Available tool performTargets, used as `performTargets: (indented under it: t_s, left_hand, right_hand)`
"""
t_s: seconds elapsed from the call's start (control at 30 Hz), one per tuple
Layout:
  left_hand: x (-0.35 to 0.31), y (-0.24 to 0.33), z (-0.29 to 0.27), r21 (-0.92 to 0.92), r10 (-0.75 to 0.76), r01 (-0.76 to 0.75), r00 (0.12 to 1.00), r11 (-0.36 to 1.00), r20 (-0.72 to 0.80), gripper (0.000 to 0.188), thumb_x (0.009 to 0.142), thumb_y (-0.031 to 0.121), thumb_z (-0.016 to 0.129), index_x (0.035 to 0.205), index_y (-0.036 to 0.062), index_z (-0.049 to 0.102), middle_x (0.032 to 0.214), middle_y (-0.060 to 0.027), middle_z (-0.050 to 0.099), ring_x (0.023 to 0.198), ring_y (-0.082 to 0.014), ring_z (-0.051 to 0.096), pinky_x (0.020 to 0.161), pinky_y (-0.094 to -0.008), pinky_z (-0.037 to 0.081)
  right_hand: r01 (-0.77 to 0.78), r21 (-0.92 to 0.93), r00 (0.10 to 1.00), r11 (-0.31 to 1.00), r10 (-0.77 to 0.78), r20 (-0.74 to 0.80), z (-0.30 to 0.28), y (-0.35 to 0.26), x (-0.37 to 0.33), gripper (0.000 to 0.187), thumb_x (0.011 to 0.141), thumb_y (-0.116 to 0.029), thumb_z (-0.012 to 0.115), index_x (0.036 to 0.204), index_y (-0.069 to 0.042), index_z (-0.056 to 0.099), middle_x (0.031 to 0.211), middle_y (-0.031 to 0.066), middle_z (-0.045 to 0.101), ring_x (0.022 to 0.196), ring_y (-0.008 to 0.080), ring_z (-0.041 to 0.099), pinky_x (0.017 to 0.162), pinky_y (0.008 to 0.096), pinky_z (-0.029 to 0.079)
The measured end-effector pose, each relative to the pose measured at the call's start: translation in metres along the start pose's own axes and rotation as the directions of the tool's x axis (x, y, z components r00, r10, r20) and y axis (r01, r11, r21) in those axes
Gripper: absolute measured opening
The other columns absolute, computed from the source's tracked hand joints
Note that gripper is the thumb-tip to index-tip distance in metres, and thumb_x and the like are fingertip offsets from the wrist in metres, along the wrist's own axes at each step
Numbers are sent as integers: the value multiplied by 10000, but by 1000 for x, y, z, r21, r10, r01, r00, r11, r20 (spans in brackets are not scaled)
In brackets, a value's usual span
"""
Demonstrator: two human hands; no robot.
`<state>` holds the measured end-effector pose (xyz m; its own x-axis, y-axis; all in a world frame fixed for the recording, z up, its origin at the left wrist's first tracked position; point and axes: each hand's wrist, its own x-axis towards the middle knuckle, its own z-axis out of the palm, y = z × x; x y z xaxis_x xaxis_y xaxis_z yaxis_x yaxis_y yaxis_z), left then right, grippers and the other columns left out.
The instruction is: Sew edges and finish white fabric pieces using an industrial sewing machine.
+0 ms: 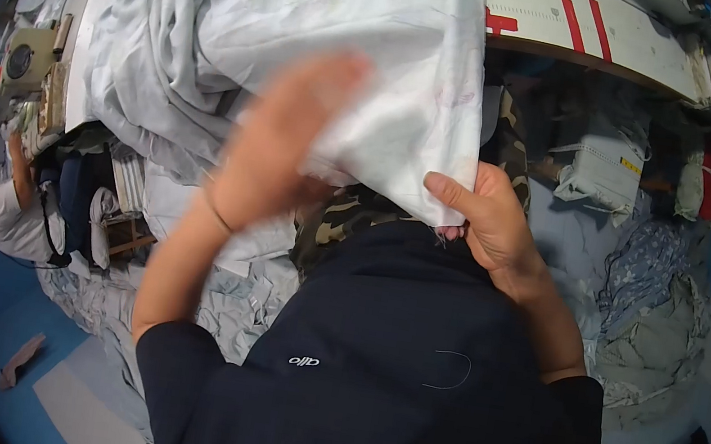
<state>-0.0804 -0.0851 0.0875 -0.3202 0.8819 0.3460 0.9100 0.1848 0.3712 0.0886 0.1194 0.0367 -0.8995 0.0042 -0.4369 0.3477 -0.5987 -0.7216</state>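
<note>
A large white cloth point(389, 109) with faint printed patterns lies over the table and hangs off its near edge toward my lap. My right hand point(496, 224) is closed on the cloth's near right corner, thumb on top, with frayed threads showing below the fingers. Over the cloth's middle, my left hand point(292, 127) is smeared by motion, so its fingers cannot be read and I cannot tell whether it touches the fabric. Gathered folds of the same cloth point(156, 58) bunch up to the left of it.
The white tabletop point(539, 16) bears red tape marks at the upper right. Beneath it hangs a tied white fabric bundle point(600, 175). Heaped fabric point(653, 273) lies at right, more crumpled cloth point(240, 297) at left. A person point(11, 215) works at far left near a beige machine point(28, 62).
</note>
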Motion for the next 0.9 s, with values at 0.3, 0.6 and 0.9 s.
performTargets:
  t_s: [0.3, 0.6, 0.9]
  left_hand:
    - [-22, 52, 60, -300, -290, 155, 827, 941, -482, 798, 746, 64, 757, 1478, -30, 452, 1176, -183, 658, 1032, -309, 653, 906, -371, 517]
    - [-57, -11, 45, -984, -961, -114, 227, 134, -157, 140, 981, 61, 640, 1107, 6, 670, 970, 5, 670, 839, -72, 600, 752, -203, 473]
    - [-52, -39, 53, -962, -974, -273, 216, 9, -71, 115, 934, 26, 704, 1039, 30, 658, 990, -34, 694, 876, -107, 650, 791, -239, 528]
  right_hand:
    - [60, -351, 958, 934, 45, 285, 69, -48, 17, 300, 1067, -253, 543, 923, -25, 675, 637, 17, 614, 508, 46, 531, 470, 193, 385]
    - [621, -153, 501, 769, -238, 832, 109, -85, -20, 340, 1018, -236, 620, 1075, 78, 738, 704, 94, 684, 583, 174, 624, 548, 276, 478]
    - [630, 304, -61, 715, -344, 937, 135, -104, -12, 178, 946, -2, 617, 980, 117, 745, 717, 157, 662, 552, 187, 614, 472, 263, 450]
